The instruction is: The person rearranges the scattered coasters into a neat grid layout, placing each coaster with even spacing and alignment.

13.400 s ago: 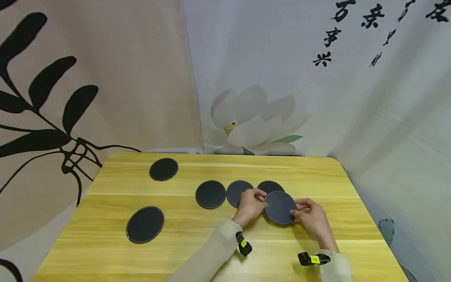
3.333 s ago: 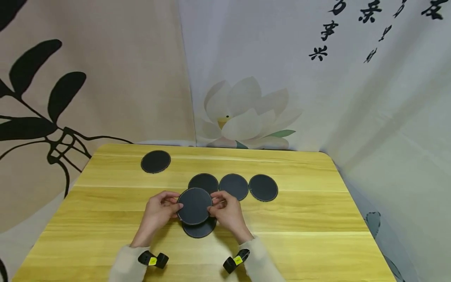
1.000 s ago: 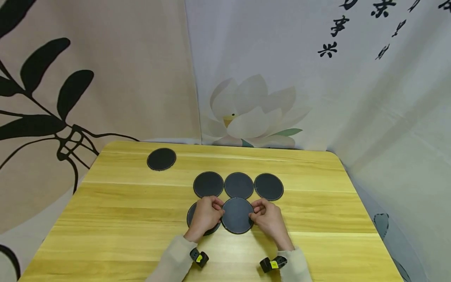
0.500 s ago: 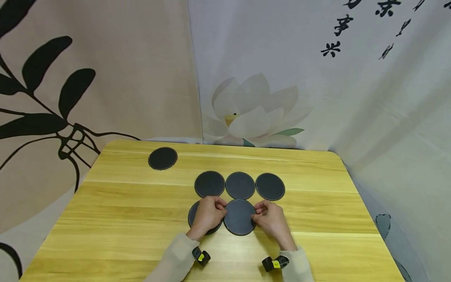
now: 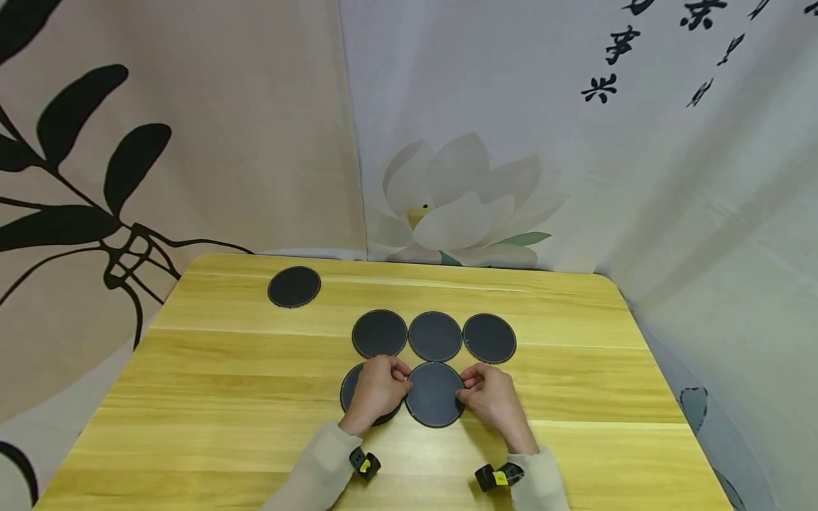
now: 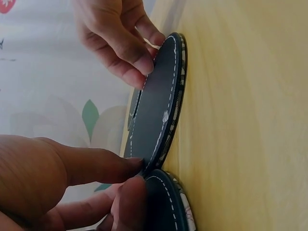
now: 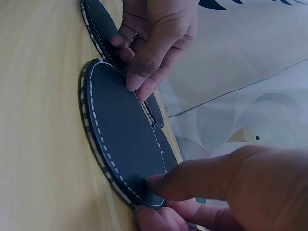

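Note:
A round dark coaster with a pale stitched rim lies on the wooden table between both hands. My left hand pinches its left edge; in the left wrist view the thumb meets the rim where a neighbouring coaster adjoins. On the right edge, my right hand grips with the thumb on top and fingers at the rim. The left hand partly covers that neighbouring coaster. Just behind, a left coaster, a middle coaster and a right coaster form a row.
Another coaster lies apart near the table's back left. The light wooden table ends at a printed curtain behind it. Each wrist wears a small black camera, like the one on the right wrist.
Earlier, a coaster was held at the right, then over another in the front row. Now it lies right of that one. The front-left coaster is gone from its spot. Hands barely move lately.

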`<state>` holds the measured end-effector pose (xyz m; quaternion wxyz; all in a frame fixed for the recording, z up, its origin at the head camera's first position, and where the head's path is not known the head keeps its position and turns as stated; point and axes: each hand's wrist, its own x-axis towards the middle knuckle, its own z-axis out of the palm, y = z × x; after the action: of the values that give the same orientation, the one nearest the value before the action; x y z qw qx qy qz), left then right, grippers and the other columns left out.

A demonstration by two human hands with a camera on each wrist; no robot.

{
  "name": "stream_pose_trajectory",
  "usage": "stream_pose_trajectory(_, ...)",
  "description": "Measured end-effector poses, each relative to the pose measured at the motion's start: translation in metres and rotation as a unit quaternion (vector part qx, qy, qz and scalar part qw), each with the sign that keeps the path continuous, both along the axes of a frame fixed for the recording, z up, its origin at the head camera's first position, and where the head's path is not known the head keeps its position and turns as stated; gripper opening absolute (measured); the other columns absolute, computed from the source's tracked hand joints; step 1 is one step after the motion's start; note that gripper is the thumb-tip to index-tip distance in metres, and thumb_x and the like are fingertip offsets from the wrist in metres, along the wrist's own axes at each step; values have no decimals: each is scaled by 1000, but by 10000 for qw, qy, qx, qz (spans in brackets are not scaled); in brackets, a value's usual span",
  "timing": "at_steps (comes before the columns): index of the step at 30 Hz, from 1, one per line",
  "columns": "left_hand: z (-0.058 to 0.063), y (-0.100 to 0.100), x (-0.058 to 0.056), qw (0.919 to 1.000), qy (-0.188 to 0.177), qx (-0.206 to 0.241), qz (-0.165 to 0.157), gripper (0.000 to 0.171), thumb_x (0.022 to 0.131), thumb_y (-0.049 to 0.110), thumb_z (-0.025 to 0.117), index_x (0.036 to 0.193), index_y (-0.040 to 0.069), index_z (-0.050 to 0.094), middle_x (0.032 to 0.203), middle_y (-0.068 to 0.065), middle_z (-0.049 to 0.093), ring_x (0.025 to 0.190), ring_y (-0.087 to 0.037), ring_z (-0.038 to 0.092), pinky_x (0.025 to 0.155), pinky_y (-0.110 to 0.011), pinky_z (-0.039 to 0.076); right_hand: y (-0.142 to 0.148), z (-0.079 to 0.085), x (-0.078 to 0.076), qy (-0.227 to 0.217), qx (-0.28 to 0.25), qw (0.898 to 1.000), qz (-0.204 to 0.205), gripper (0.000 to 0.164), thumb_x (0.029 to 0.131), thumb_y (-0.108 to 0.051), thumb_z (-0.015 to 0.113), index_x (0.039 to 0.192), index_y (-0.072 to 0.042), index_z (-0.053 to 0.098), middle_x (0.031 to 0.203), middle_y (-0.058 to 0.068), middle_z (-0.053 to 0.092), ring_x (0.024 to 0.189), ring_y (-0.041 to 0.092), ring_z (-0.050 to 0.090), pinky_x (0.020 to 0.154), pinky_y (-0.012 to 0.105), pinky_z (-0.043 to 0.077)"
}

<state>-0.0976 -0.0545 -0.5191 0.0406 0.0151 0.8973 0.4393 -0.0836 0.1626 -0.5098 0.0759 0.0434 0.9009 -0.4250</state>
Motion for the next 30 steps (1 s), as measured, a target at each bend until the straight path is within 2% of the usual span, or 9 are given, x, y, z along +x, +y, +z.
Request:
stream_pose_trajectory(14, 1, -1, -2, 9998, 113, 67, -180, 13, 77, 1, 83, 87, 4, 75, 69, 1, 63, 64, -8, 54, 62, -27, 47, 2, 1, -3, 75, 97, 9999, 46, 25, 75, -3, 83, 97, -2, 72, 84, 5, 68, 71, 11, 60, 66, 25, 51)
stream_pose_trajectory(18, 1, -1, -1, 9997, 90, 162, -184, 13, 78, 0, 82, 88, 3, 75, 70, 0, 63, 65, -9, 55, 63, -28, 48, 2, 1, -3, 53, 115, 9999, 91, 24, 78, -6, 84, 99, -3, 73, 85, 3, 68, 72, 11, 62, 67, 27, 52)
stream_pose_trajectory(21, 2, -3, 0, 9993, -37, 326, -179, 12, 79, 1, 81, 90, 3, 75, 73, -2, 65, 65, -9, 56, 63, -28, 49, 2, 2, -3, 55, 146, 9998, 140, 24, 81, -11, 84, 101, -4, 73, 88, 3, 69, 75, 11, 63, 69, 28, 53)
stream_pose_trajectory(27, 7, -11, -1, 9940, -498, 942, -241, 13, 86, 2, 78, 97, 0, 73, 77, -6, 66, 54, -14, 63, 54, -28, 54, 3, 6, -4, 229, 199, 9993, 233, 27, 85, -17, 83, 108, -6, 73, 97, 5, 71, 80, 12, 62, 72, 29, 52)
stream_pose_trajectory(30, 9, -17, -3, 9912, -508, 1183, -324, 13, 89, 3, 75, 101, -2, 74, 78, -9, 67, 54, -17, 65, 53, -28, 56, 1, 7, -6, 293, 125, 9992, 224, 27, 86, -18, 82, 110, -8, 73, 101, 6, 72, 82, 12, 64, 75, 29, 53)
